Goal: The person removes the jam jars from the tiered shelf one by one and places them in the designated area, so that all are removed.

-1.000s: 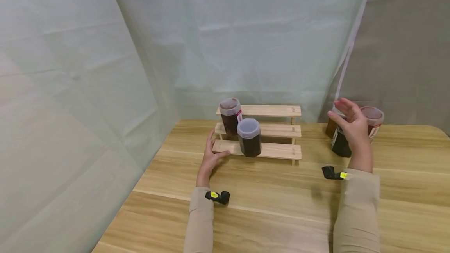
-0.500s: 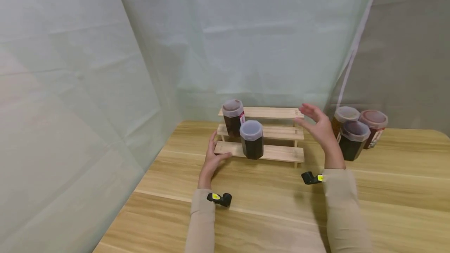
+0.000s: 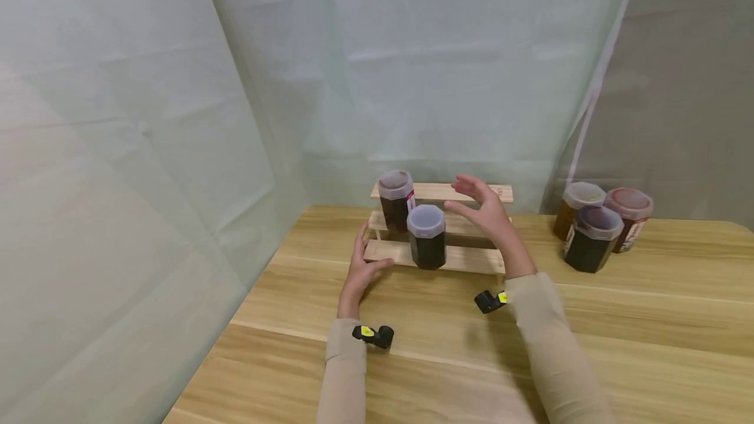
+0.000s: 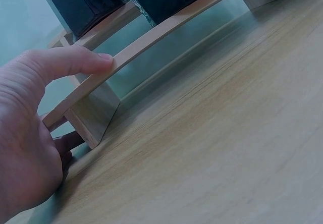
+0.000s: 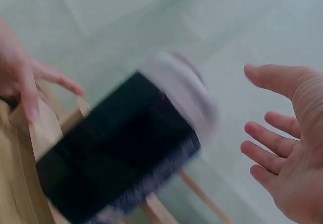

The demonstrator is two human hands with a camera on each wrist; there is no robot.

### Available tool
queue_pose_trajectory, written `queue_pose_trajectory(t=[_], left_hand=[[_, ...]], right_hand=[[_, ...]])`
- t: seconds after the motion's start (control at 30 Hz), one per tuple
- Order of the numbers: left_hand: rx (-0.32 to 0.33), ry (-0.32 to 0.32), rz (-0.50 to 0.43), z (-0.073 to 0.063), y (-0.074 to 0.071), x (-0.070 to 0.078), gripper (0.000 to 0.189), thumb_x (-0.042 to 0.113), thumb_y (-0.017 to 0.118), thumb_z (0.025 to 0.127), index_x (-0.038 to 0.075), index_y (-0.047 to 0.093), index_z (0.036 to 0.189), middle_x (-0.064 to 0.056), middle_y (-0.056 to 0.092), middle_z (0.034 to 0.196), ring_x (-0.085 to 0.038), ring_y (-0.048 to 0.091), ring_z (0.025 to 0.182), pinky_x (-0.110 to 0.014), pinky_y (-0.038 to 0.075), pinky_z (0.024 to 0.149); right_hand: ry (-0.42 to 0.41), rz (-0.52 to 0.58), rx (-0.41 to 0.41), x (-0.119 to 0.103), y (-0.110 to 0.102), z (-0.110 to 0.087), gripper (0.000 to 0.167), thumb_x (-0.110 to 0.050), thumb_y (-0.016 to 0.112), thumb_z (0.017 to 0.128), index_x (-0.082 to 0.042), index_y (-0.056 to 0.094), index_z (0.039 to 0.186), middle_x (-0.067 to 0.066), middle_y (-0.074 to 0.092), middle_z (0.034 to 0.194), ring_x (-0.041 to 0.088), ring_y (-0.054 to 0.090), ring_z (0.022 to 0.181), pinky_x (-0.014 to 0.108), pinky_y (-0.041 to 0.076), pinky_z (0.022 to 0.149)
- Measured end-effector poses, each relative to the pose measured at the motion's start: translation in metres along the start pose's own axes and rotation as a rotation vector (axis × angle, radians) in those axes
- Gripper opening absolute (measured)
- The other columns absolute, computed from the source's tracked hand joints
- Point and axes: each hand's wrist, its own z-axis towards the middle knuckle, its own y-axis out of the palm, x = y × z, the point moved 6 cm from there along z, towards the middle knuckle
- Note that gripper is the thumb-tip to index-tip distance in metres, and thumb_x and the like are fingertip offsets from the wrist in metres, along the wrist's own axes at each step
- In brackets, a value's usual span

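A three-step wooden display rack (image 3: 474, 259) stands on the table. My left hand (image 3: 360, 275) grips its left end, the thumb (image 4: 93, 62) on the front edge of the lowest step and the fingers round the end. On the lowest step stands an eight-sided jar (image 3: 428, 250) with dark contents and a translucent lid. Another dark jar (image 3: 394, 212) with a red-and-white label stands behind it to the left, on the middle step. My right hand (image 3: 489, 214) hovers right of the front jar, fingers spread and holding nothing; the right wrist view shows a gap between hand and jar.
Three more lidded jars stand grouped on the table at the right: an amber one (image 3: 569, 214), a dark one (image 3: 589, 248) and a reddish one (image 3: 630, 211). A pale cloth (image 3: 436, 84) hangs behind the table, with another at the left.
My right hand has moved left from the jars at the right to beside the front jar on the rack, bringing nothing. The left hand has kept its place at the rack's end.
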Motion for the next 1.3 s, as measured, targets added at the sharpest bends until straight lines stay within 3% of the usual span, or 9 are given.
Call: queue_pose_trajectory(t=[0.1, 0.27, 0.47, 0.63, 0.8, 0.97, 1.3], left_hand=[[0.008, -0.004, 0.003, 0.004, -0.002, -0.01, 0.104, -0.004, 0.075, 0.078, 0.021, 0.013, 0.158, -0.023, 0.015, 0.16, -0.04, 0.012, 0.149, -0.064, 0.018, 0.116], [0.025, 0.0, 0.033, 0.005, -0.003, -0.016, 0.103, 0.001, 0.077, 0.079, 0.026, 0.014, 0.157, -0.02, 0.019, 0.16, -0.038, 0.017, 0.148, -0.062, 0.022, 0.115], [0.013, -0.011, 0.015, 0.001, 0.003, -0.015, 0.101, 0.003, 0.077, 0.08, 0.027, 0.015, 0.157, -0.02, 0.021, 0.159, -0.04, 0.021, 0.146, -0.062, 0.024, 0.114], [-0.007, -0.022, -0.011, -0.005, 0.009, -0.012, 0.103, -0.001, 0.076, 0.079, 0.023, 0.013, 0.158, -0.022, 0.02, 0.16, -0.041, 0.022, 0.146, -0.06, 0.024, 0.115], [0.023, 0.006, 0.039, 0.003, -0.004, -0.015, 0.102, 0.002, 0.076, 0.08, 0.029, 0.015, 0.157, -0.017, 0.019, 0.161, -0.036, 0.017, 0.149, -0.061, 0.021, 0.116], [0.041, 0.033, 0.042, 0.007, -0.018, -0.012, 0.101, -0.001, 0.074, 0.08, 0.025, 0.014, 0.157, -0.02, 0.021, 0.159, -0.039, 0.022, 0.147, -0.061, 0.022, 0.116], [0.051, 0.019, 0.005, 0.001, -0.015, -0.015, 0.101, -0.003, 0.073, 0.079, 0.026, 0.016, 0.157, -0.022, 0.026, 0.156, -0.039, 0.029, 0.143, -0.058, 0.02, 0.117]], right_hand=[[-0.04, -0.002, -0.04, -0.014, 0.017, 0.008, 0.065, -0.017, 0.067, 0.092, -0.006, 0.036, 0.148, 0.018, 0.045, 0.149, 0.033, 0.036, 0.143, 0.051, 0.027, 0.119], [-0.084, -0.041, -0.078, -0.036, 0.051, 0.025, 0.073, -0.014, 0.068, 0.09, -0.003, 0.029, 0.151, 0.02, 0.034, 0.155, 0.034, 0.029, 0.146, 0.052, 0.022, 0.12], [0.054, -0.055, -0.092, -0.034, 0.086, 0.046, 0.092, -0.022, 0.073, 0.087, -0.01, 0.014, 0.156, 0.019, 0.025, 0.158, 0.036, 0.031, 0.143, 0.053, 0.032, 0.114], [0.13, 0.01, -0.063, -0.027, 0.093, 0.053, 0.089, -0.021, 0.072, 0.087, -0.01, 0.017, 0.155, 0.017, 0.028, 0.157, 0.035, 0.038, 0.139, 0.05, 0.038, 0.111], [0.142, -0.074, -0.089, -0.03, 0.103, 0.064, 0.088, -0.025, 0.074, 0.084, -0.009, 0.022, 0.153, 0.015, 0.031, 0.157, 0.034, 0.041, 0.137, 0.049, 0.039, 0.11], [0.184, -0.14, -0.091, -0.033, 0.115, 0.072, 0.091, -0.029, 0.077, 0.081, -0.009, 0.025, 0.152, 0.018, 0.044, 0.146, 0.034, 0.048, 0.129, 0.048, 0.043, 0.106], [0.239, -0.197, -0.025, -0.032, 0.114, 0.065, 0.085, -0.036, 0.08, 0.076, -0.013, 0.037, 0.146, 0.016, 0.053, 0.136, 0.033, 0.054, 0.119, 0.046, 0.047, 0.099]])
